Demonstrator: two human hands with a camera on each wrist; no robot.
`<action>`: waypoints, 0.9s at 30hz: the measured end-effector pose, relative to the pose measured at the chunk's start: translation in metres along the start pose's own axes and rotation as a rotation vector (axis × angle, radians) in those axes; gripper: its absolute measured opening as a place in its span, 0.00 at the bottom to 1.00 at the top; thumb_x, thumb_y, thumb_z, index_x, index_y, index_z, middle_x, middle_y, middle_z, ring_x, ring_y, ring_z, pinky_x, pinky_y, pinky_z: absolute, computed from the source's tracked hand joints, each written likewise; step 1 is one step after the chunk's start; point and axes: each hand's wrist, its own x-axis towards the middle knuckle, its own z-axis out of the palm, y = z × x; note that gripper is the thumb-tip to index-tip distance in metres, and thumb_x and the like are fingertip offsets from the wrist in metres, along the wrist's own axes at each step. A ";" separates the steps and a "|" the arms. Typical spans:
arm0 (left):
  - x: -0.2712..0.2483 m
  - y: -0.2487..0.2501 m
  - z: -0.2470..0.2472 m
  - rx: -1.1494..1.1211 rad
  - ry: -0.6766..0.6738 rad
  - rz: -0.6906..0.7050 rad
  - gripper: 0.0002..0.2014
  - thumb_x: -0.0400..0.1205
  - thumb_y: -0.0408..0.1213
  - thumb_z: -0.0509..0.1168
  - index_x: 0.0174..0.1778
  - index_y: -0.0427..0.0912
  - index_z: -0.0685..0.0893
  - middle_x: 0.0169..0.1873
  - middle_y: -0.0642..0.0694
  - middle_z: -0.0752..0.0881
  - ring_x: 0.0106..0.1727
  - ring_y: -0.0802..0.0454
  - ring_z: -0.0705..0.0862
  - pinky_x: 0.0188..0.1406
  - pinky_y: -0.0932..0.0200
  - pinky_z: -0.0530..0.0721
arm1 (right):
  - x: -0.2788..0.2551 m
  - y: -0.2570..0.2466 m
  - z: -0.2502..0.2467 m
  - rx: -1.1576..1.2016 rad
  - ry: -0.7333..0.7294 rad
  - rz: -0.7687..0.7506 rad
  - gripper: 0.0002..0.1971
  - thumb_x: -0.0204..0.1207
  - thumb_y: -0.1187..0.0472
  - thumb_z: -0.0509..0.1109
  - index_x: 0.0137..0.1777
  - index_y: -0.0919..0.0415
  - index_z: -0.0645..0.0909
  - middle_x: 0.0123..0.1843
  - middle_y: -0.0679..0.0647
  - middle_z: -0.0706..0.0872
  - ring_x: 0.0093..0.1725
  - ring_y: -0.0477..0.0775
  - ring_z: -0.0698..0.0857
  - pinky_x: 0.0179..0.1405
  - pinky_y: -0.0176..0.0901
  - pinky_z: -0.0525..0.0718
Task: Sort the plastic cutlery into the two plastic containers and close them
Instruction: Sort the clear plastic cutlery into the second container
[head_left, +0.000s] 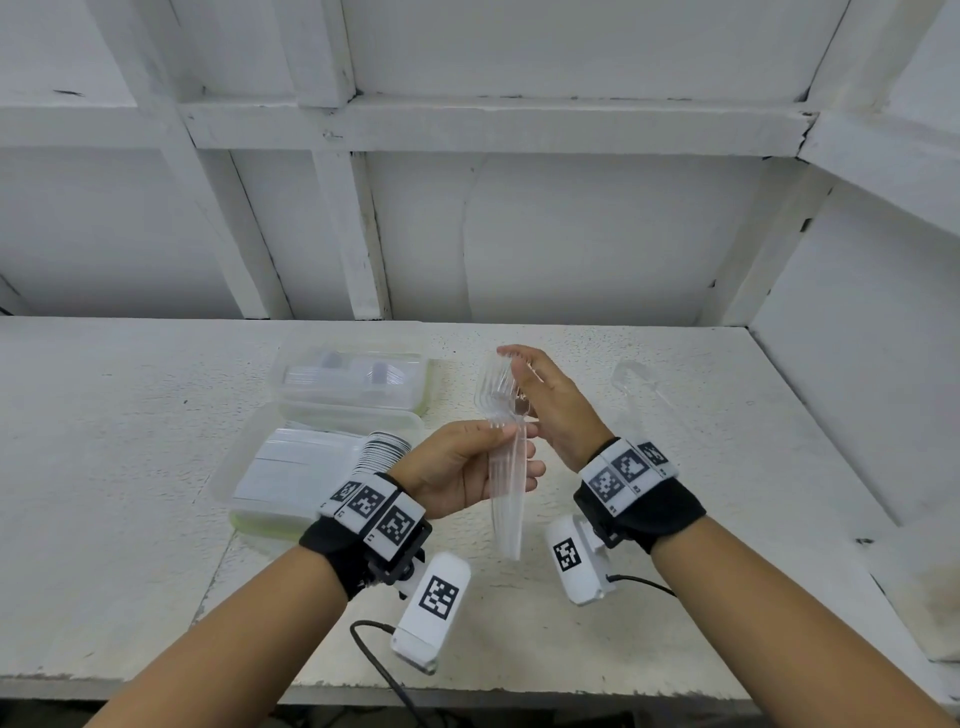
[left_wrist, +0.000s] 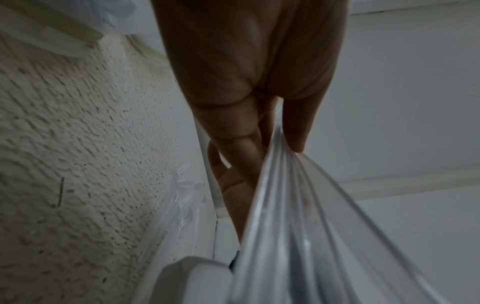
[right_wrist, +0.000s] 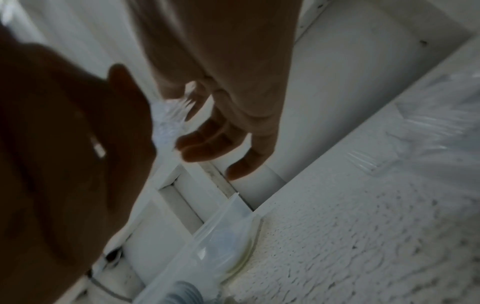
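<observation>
Bundle of clear forks (head_left: 503, 467), held upright over the desk (head_left: 675, 467) in the curled left hand (head_left: 457, 470), right hand (head_left: 550, 400) flat-fingered against the tines, likely squaring them for the near container (head_left: 291, 483).

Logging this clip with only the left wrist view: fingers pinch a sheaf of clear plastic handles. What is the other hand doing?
Observer: The right hand has its fingers straight against the tine end of the bundle of clear plastic forks, which the left hand grips.
Operator: Where are the containers?
Observer: To the left of the hands. The nearer translucent rectangular plastic container is open, with stacked white cutlery inside.
Operator: And the second one?
Observer: The farther translucent rectangular plastic container holds clear cutlery. I cannot tell whether its lid is on.
</observation>
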 end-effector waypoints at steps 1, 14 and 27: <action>0.000 0.000 0.000 -0.003 0.000 -0.002 0.12 0.76 0.34 0.60 0.51 0.31 0.80 0.33 0.42 0.86 0.37 0.47 0.89 0.38 0.55 0.89 | 0.001 0.001 -0.003 0.065 -0.013 0.034 0.07 0.81 0.52 0.61 0.55 0.45 0.78 0.43 0.48 0.82 0.41 0.49 0.81 0.31 0.37 0.81; 0.003 0.005 0.005 0.043 -0.026 -0.039 0.16 0.77 0.41 0.58 0.53 0.33 0.79 0.28 0.46 0.83 0.28 0.54 0.84 0.30 0.62 0.85 | 0.015 0.009 -0.016 0.228 -0.076 0.013 0.28 0.48 0.37 0.81 0.45 0.47 0.76 0.35 0.46 0.86 0.34 0.47 0.84 0.28 0.39 0.83; 0.001 0.016 -0.028 0.995 0.107 -0.196 0.10 0.87 0.37 0.56 0.44 0.41 0.80 0.30 0.49 0.75 0.24 0.60 0.74 0.24 0.68 0.75 | 0.008 -0.008 -0.032 -1.084 -0.258 -0.308 0.21 0.77 0.48 0.67 0.69 0.47 0.72 0.68 0.50 0.74 0.68 0.52 0.72 0.67 0.51 0.72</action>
